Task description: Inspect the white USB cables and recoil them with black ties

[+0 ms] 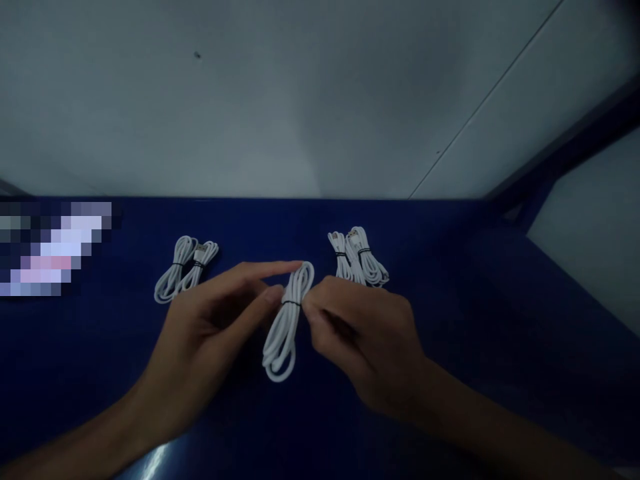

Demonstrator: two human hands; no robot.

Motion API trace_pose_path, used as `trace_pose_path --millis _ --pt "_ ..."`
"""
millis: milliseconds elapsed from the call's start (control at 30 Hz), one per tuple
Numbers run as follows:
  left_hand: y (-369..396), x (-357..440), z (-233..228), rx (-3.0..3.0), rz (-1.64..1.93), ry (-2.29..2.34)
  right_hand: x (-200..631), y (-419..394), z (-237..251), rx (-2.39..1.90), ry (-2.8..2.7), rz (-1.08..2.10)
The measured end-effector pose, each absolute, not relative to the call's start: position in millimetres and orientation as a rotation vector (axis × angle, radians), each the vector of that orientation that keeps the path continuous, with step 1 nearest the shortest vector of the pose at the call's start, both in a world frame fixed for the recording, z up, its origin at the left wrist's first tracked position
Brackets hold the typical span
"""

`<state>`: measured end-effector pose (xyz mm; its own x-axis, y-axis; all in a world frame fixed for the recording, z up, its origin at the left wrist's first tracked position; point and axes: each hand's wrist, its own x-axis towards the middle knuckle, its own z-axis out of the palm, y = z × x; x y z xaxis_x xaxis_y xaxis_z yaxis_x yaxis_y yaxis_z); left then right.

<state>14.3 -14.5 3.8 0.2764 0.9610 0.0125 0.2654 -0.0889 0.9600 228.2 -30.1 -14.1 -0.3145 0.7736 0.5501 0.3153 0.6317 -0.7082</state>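
Note:
A coiled white cable (287, 327) stands at a slant between my hands, bound round its middle by a thin black tie (291, 303). My left hand (210, 320) holds the coil from the left, thumb against its side and forefinger stretched to its top end. On the other side, my right hand (363, 333) is closed in a pinch where the tie's right end meets the fingertips. Those fingertips hide the end of the tie itself.
Two tied white cables (177, 270) lie on the blue tabletop (260, 227) at the left. Several more tied cables (367, 257) lie behind my right hand. A pale wall (250, 120) rises at the back edge. A pixelated patch covers something at far left.

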Motion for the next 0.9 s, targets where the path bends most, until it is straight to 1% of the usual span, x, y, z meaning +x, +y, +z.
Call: trace_pose_path --millis 67,133,200,333,400,500,567,733,833,900 --pt "-17 14 3 1.921 1.032 1.216 230 -31 -10 -0.924 -1.769 0.794" --pt "-19 13 3 2.128 1.103 1.184 231 -31 -7 -0.975 -1.686 0.938" --pt "-20 11 2 2.181 1.074 1.125 231 -32 -4 -1.016 -1.63 1.043" --pt "-20 10 1 2.039 1.029 1.108 231 -32 -3 -1.07 -1.603 1.151" --pt "-19 12 1 1.951 1.034 1.132 231 -32 -3 -1.068 -1.645 1.134" --pt "-17 15 2 1.754 0.975 1.188 232 -32 -5 -0.991 -1.743 1.021" --pt "-14 16 3 1.533 0.902 1.182 234 -31 -6 -0.934 -1.797 0.947" --pt "-6 16 3 0.92 0.685 0.999 237 -30 -10 -0.81 -1.959 0.822" --pt "-5 17 5 0.877 0.599 0.923 237 -30 -10 -0.792 -1.971 0.814" --pt "-7 16 7 1.062 0.657 0.952 237 -31 -10 -0.835 -1.898 0.895"
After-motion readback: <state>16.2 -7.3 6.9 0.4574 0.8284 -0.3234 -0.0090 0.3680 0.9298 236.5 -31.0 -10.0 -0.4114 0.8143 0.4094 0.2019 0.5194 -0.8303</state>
